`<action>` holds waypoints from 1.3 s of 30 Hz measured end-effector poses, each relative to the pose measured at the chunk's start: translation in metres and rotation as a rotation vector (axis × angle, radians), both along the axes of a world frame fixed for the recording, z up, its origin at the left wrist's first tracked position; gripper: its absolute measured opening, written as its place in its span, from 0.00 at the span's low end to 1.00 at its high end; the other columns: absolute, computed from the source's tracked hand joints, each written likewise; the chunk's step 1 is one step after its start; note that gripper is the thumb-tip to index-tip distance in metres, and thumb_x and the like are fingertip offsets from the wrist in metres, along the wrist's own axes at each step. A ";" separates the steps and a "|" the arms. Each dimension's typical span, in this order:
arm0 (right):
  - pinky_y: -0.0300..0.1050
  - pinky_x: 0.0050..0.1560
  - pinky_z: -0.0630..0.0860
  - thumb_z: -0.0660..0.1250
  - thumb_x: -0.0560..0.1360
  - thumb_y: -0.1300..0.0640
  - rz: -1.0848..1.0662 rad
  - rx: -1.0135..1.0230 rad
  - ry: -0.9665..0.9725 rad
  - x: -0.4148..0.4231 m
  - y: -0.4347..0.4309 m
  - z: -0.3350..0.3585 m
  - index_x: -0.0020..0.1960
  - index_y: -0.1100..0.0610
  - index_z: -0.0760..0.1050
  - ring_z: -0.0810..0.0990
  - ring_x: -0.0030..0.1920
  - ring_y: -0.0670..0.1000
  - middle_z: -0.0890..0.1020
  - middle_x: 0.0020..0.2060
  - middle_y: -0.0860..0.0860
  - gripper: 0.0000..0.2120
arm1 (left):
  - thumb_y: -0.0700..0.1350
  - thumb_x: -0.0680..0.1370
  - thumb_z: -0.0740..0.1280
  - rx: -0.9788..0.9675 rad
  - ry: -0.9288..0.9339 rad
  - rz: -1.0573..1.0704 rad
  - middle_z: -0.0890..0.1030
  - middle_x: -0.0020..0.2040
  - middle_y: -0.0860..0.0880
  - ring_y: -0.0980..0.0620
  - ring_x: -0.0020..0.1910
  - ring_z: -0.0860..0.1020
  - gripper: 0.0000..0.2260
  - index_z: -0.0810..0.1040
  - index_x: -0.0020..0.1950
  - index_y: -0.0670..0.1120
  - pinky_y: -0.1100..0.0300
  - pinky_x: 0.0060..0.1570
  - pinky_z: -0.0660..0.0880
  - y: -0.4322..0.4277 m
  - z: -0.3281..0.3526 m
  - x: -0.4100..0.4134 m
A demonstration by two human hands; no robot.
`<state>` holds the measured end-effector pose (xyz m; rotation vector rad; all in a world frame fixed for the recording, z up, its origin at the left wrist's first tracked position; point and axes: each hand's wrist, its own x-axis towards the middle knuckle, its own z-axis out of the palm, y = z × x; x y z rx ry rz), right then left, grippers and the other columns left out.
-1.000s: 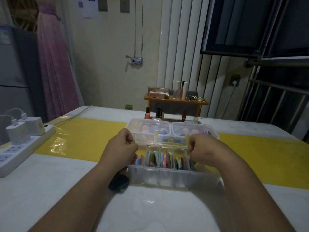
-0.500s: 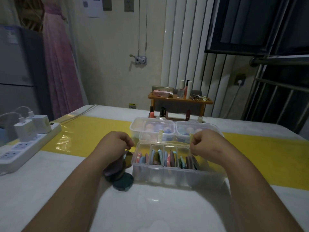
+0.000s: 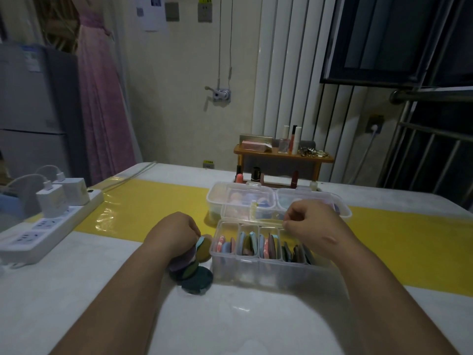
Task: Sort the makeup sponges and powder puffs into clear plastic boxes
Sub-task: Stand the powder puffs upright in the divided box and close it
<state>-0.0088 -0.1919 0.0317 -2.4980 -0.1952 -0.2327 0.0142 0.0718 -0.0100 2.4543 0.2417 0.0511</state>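
Head: powder puffs [image 3: 203, 249], fridge label [image 3: 32, 62] illegible

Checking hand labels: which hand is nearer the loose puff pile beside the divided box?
Left. The left hand rests on the puff pile, gripping puffs; the right hand is across the divided box, pinching its lid edge.

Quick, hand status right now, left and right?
Left hand: closed, gripping powder puffs beside the divided box.
Right hand: closed, pinching that box's lid.
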 end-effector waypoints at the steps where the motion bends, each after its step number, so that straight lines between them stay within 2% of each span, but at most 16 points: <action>1: 0.43 0.39 0.75 0.66 0.76 0.58 0.003 0.001 -0.004 0.000 0.000 0.000 0.41 0.49 0.78 0.80 0.41 0.49 0.81 0.38 0.48 0.07 | 0.38 0.75 0.65 -0.001 -0.017 0.011 0.83 0.36 0.48 0.46 0.42 0.83 0.10 0.82 0.38 0.49 0.49 0.49 0.81 0.001 0.000 0.001; 4: 0.42 0.38 0.74 0.66 0.77 0.57 0.005 0.005 -0.013 0.001 0.001 0.000 0.42 0.49 0.78 0.79 0.40 0.48 0.81 0.38 0.48 0.06 | 0.41 0.74 0.69 -0.054 -0.017 0.003 0.83 0.33 0.48 0.46 0.38 0.82 0.07 0.83 0.37 0.48 0.49 0.45 0.82 0.002 0.000 0.001; 6: 0.41 0.36 0.72 0.65 0.77 0.57 0.006 0.003 -0.019 0.001 0.001 -0.001 0.42 0.49 0.78 0.79 0.40 0.47 0.81 0.39 0.47 0.07 | 0.46 0.72 0.74 -0.054 0.013 -0.049 0.83 0.30 0.49 0.48 0.35 0.81 0.04 0.84 0.38 0.48 0.55 0.41 0.80 0.000 0.001 -0.001; 8: 0.40 0.36 0.71 0.65 0.77 0.57 0.003 0.000 -0.022 0.001 0.002 -0.002 0.42 0.48 0.77 0.79 0.40 0.47 0.80 0.39 0.47 0.07 | 0.49 0.71 0.76 -0.018 0.036 -0.094 0.83 0.32 0.50 0.50 0.36 0.81 0.05 0.83 0.39 0.49 0.58 0.39 0.78 -0.002 0.002 -0.003; 10: 0.40 0.37 0.72 0.65 0.78 0.57 0.001 0.003 -0.018 0.001 0.002 -0.003 0.42 0.48 0.77 0.79 0.40 0.47 0.80 0.39 0.47 0.07 | 0.47 0.72 0.75 -0.015 0.028 -0.087 0.83 0.34 0.50 0.49 0.38 0.81 0.04 0.82 0.39 0.49 0.57 0.39 0.78 -0.002 0.003 -0.004; 13: 0.40 0.37 0.72 0.65 0.78 0.56 0.004 0.003 -0.013 0.001 0.002 -0.003 0.43 0.48 0.77 0.79 0.41 0.47 0.80 0.39 0.47 0.06 | 0.42 0.73 0.73 -0.156 -0.009 -0.023 0.82 0.35 0.46 0.46 0.37 0.80 0.04 0.82 0.39 0.46 0.57 0.35 0.76 -0.003 0.006 -0.003; 17: 0.41 0.38 0.74 0.65 0.78 0.56 -0.003 0.006 -0.019 0.002 0.003 -0.004 0.44 0.49 0.78 0.79 0.41 0.47 0.80 0.39 0.47 0.06 | 0.38 0.75 0.71 -0.278 -0.140 0.053 0.81 0.36 0.44 0.49 0.35 0.77 0.06 0.80 0.39 0.43 0.59 0.33 0.70 -0.006 0.010 -0.003; 20: 0.41 0.39 0.74 0.66 0.78 0.56 -0.004 0.008 -0.020 0.002 0.003 -0.005 0.44 0.49 0.78 0.79 0.41 0.47 0.80 0.39 0.47 0.05 | 0.38 0.76 0.71 -0.361 -0.253 0.107 0.82 0.37 0.44 0.48 0.34 0.80 0.04 0.78 0.42 0.44 0.55 0.34 0.73 -0.006 0.011 -0.001; 23: 0.41 0.40 0.76 0.66 0.78 0.56 -0.003 0.025 -0.029 0.003 0.004 -0.006 0.45 0.49 0.78 0.79 0.41 0.47 0.81 0.40 0.47 0.05 | 0.39 0.76 0.70 -0.409 -0.393 0.153 0.81 0.38 0.44 0.42 0.39 0.81 0.06 0.74 0.44 0.47 0.45 0.41 0.79 -0.005 0.010 -0.001; 25: 0.42 0.40 0.77 0.66 0.78 0.56 0.001 0.045 -0.041 0.003 0.005 -0.007 0.45 0.49 0.78 0.80 0.41 0.47 0.81 0.40 0.47 0.04 | 0.38 0.78 0.67 -0.439 -0.461 0.141 0.81 0.39 0.45 0.41 0.40 0.81 0.07 0.73 0.44 0.47 0.44 0.42 0.79 -0.008 0.011 -0.003; 29: 0.41 0.39 0.75 0.67 0.77 0.56 0.023 0.092 -0.046 0.004 0.008 -0.008 0.44 0.48 0.78 0.79 0.42 0.48 0.81 0.40 0.47 0.04 | 0.32 0.78 0.64 -0.510 -0.500 0.070 0.81 0.40 0.45 0.42 0.39 0.81 0.09 0.75 0.43 0.45 0.49 0.40 0.80 -0.016 0.013 -0.006; 32: 0.40 0.40 0.75 0.67 0.77 0.56 0.042 0.105 -0.049 0.004 0.010 -0.009 0.46 0.49 0.79 0.79 0.43 0.48 0.81 0.41 0.47 0.04 | 0.32 0.78 0.65 -0.570 -0.503 0.018 0.81 0.40 0.45 0.45 0.37 0.80 0.09 0.78 0.43 0.45 0.51 0.41 0.81 -0.019 0.012 -0.006; 36: 0.36 0.38 0.72 0.66 0.78 0.56 0.057 0.101 -0.059 0.004 0.012 -0.010 0.48 0.50 0.79 0.78 0.43 0.46 0.80 0.42 0.47 0.03 | 0.33 0.78 0.67 -0.626 -0.503 -0.036 0.82 0.38 0.47 0.50 0.35 0.79 0.07 0.80 0.45 0.45 0.61 0.34 0.78 -0.027 0.012 -0.007; 39: 0.38 0.40 0.74 0.66 0.78 0.56 0.071 0.122 -0.071 0.004 0.013 -0.011 0.47 0.49 0.78 0.78 0.43 0.45 0.80 0.42 0.46 0.04 | 0.36 0.77 0.69 -0.634 -0.512 -0.080 0.82 0.37 0.50 0.54 0.34 0.78 0.07 0.81 0.44 0.47 0.68 0.29 0.73 -0.032 0.012 -0.009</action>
